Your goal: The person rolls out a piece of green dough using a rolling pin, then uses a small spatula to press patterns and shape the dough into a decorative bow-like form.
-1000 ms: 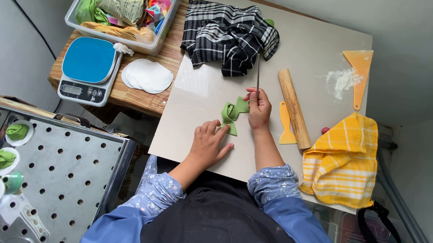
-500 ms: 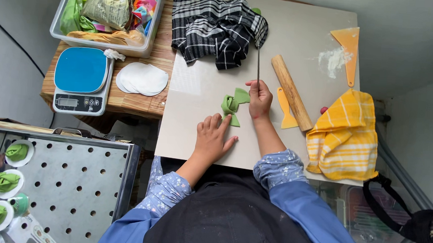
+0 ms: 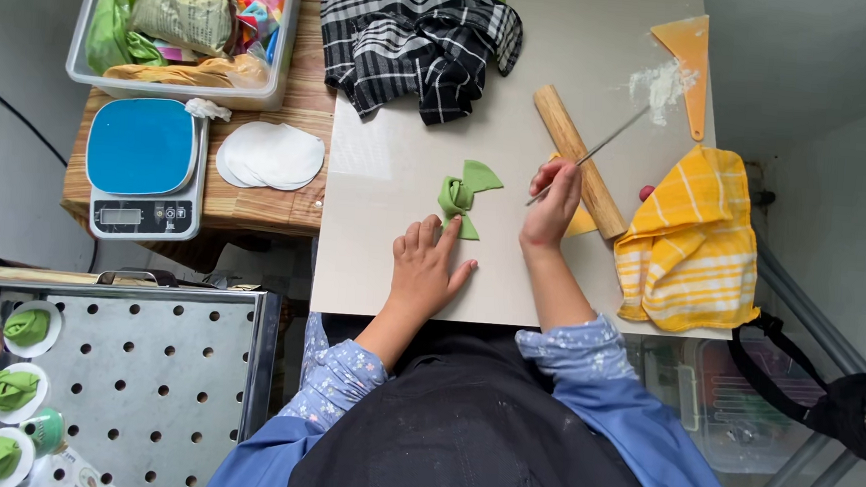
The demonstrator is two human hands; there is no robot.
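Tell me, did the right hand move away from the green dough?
Yes. The right hand has left the green dough and shifted toward the wooden rolling pin, now holding a thin metal stick.

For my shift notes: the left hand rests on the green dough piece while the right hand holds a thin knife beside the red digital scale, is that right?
Not quite. The head view shows the digital scale is blue and sits far left; the right hand holds the thin knife beside the wooden rolling pin. The left hand does touch the green dough piece.
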